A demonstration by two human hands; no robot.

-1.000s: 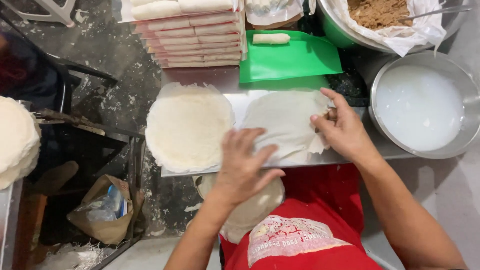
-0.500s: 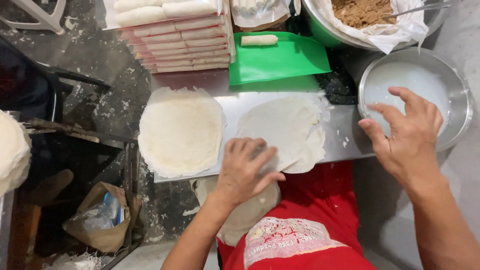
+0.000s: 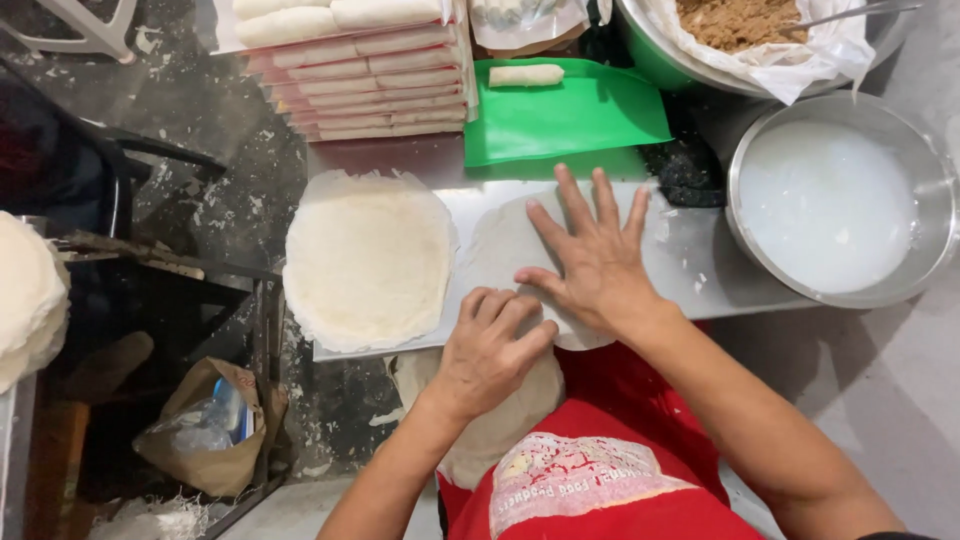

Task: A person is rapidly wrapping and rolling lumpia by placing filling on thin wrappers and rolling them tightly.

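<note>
Right hand [image 3: 598, 262] flat, palm down, fingers spread apart, pressing on a thin round pale wrapper sheet [image 3: 500, 245] laid on the white rectangular board [image 3: 690, 265]. Left hand [image 3: 488, 350] just near of it, fingers curled together, knuckles bent, resting on the near edge of the same sheet; can't tell if it pinches the edge. Hands touching or nearly so at the thumb side.

Sheet sits mid-board, mostly covered by the right hand. Just left of it on the board: a stack of round white wrappers [image 3: 368, 262], edge overhanging the board's left side. Sheet and stack are close; can't tell if they overlap.

Far of the board: green plastic tray [image 3: 570, 125] with one pale finished roll [image 3: 526, 75] on it. Far left: stacked rows of rolls [image 3: 350, 65] in pink-edged layers. Right: round metal bowl of cloudy white liquid [image 3: 825, 200], rim just beside the board's right end. Far right: lined bowl of brown filling [image 3: 745, 20]. Another pale wrapper pile [image 3: 25, 295] at the left edge, well apart.
</note>
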